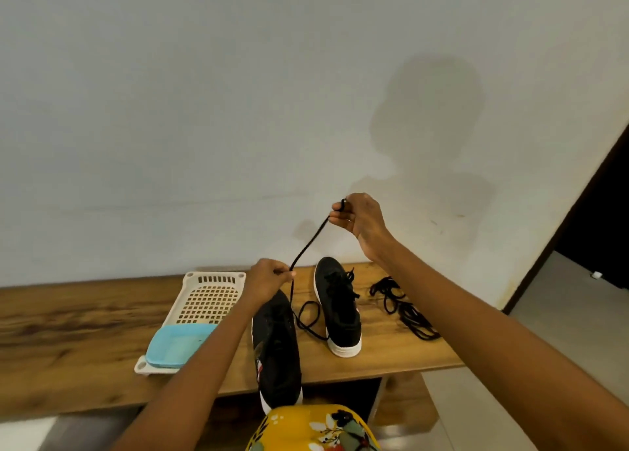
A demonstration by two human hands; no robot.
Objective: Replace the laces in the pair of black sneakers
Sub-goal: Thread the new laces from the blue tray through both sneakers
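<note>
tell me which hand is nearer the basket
Left. The left hand pinches the lace just beside the basket's far right corner. The right hand holds the lace's other end raised, well off to the right, above the far sneaker.

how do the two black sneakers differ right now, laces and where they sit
The near sneaker shows no lacing across its front; a loose lace rises beside it, stretched between the left hand and the right hand. The far sneaker has laces across its front. The near sneaker's heel overhangs the wooden bench edge; the far sneaker sits fully on it. Both are black with white soles, toes towards the wall.
</note>
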